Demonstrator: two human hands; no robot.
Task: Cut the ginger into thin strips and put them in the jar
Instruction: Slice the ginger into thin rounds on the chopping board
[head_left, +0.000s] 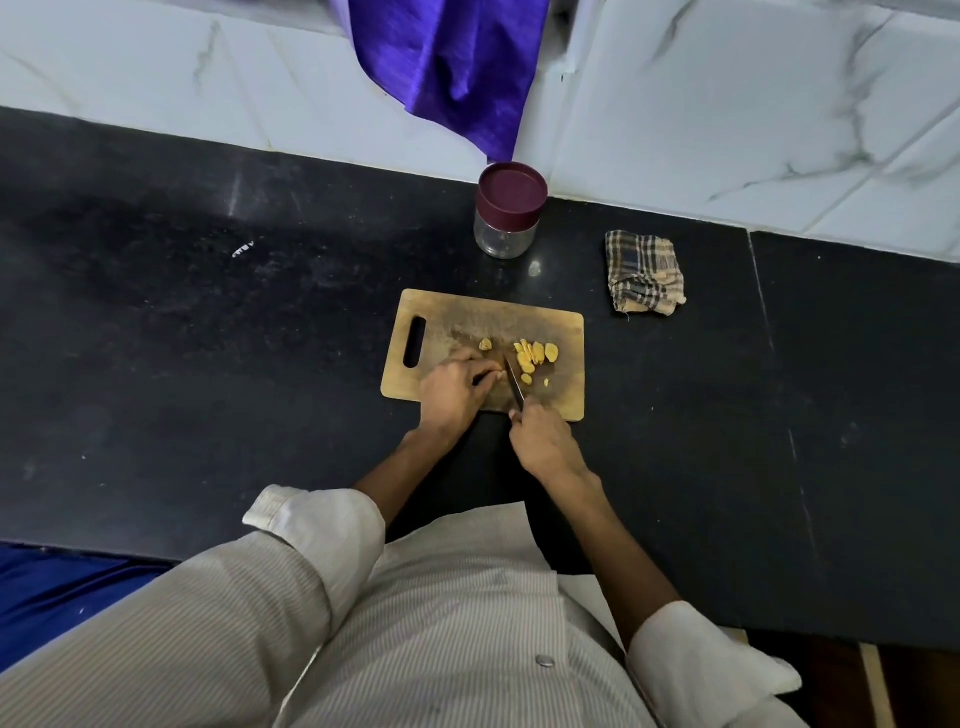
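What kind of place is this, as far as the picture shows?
Probably a home kitchen: a black stone counter below a marble-tiled wall, a wooden cutting board with cut ginger, and a lidded glass jar.

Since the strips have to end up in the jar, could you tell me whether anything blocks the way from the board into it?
Yes: the jar beyond the cutting board has its maroon lid on, closing its mouth. The countertop between the cut ginger pieces and the jar shows nothing else in the way.

Black counter (208, 364), white marble-tiled wall (727, 104)
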